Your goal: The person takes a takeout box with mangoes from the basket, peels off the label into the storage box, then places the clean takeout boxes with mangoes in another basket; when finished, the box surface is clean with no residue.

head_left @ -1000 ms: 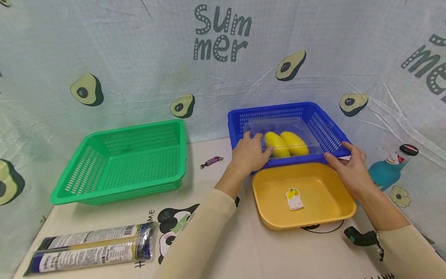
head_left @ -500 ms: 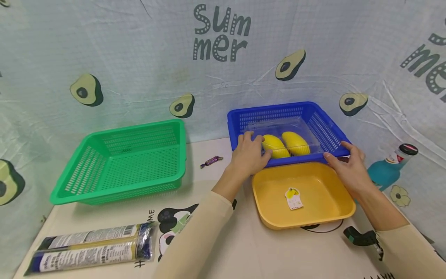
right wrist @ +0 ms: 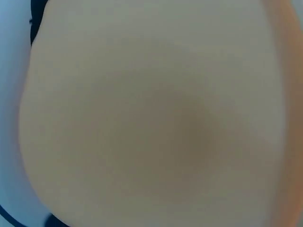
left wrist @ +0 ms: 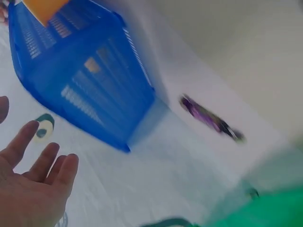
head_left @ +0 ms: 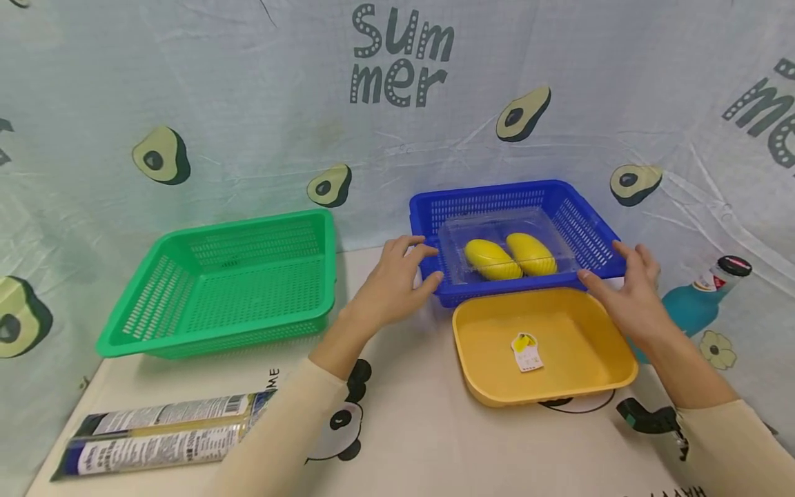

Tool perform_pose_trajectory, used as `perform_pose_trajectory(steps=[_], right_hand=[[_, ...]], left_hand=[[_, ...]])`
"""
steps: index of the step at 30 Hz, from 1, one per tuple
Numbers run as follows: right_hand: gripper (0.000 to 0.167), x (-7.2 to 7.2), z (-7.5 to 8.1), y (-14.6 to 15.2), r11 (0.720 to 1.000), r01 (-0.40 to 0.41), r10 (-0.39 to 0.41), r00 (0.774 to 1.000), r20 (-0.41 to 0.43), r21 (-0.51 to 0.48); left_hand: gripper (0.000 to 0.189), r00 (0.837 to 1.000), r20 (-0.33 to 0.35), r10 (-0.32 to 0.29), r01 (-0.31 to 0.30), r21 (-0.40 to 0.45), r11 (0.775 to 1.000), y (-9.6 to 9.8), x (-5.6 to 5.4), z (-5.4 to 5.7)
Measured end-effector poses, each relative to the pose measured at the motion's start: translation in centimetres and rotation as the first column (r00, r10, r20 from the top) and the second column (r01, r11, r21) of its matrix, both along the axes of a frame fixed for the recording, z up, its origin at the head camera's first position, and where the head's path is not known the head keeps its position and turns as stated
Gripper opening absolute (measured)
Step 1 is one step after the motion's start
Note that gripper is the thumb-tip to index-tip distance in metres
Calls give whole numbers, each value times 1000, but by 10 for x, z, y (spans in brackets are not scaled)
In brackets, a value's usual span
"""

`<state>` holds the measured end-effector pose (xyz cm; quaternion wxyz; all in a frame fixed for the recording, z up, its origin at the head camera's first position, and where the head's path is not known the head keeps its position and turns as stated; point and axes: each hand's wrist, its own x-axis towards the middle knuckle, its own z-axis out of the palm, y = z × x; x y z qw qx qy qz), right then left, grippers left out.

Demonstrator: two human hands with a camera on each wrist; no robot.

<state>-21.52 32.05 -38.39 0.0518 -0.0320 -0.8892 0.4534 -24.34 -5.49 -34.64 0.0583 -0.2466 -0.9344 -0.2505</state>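
A clear plastic box (head_left: pixel 456 257) lies inside the blue basket (head_left: pixel 568 266), with two yellow mango-like fruits (head_left: pixel 532 254) in it. My left hand (head_left: pixel 393 279) hovers at the basket's left side, holding nothing, its fingers loosely bent. In the left wrist view that hand (left wrist: pixel 35 187) is apart from the blue basket (left wrist: pixel 99 90). My right hand (head_left: pixel 633 297) grips the basket's front right corner, thumb at the front rim and fingers at the right rim. Blurred beige cloth (right wrist: pixel 151 123) fills most of the right wrist view, so the right fingers are hidden there.
A yellow tray (head_left: pixel 497 386) with a paper tag stands before the blue basket. A green basket (head_left: pixel 217 342) is at the left, a purple wrapped candy (left wrist: pixel 206 116) between the baskets. Two long labelled packs (head_left: pixel 155 442) lie front left. A blue bottle (head_left: pixel 692 307) stands at the right.
My left hand has let go of the plastic box and moved left, out of the basket. The box has settled flatter and its fruits have shifted. The right hand stays at the basket's corner.
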Motion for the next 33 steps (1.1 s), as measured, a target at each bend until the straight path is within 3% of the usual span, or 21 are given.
perform_pose_trajectory(steps=[4,8,16,27,33], right_hand=[[91,1,5,-2,993,-81,86,995,-53,89],[91,3,9,-10,968,-147,172,979,-108,203],[74,5,13,-29,914,-158,282,910,-303,374],[72,4,17,-57,846,-192,386,865,-322,498],[71,5,25,-70,814,-219,432,848,-308,537]], left_hand=[[43,999,27,-23,23,-1,1000,-29,10,3],[44,998,39,-57,57,12,998,-58,23,10],[45,999,-7,-48,48,-42,998,-97,43,21],[49,998,-64,6,-14,-126,992,-123,59,24],[53,998,-65,-4,-7,-159,987,-131,63,28]])
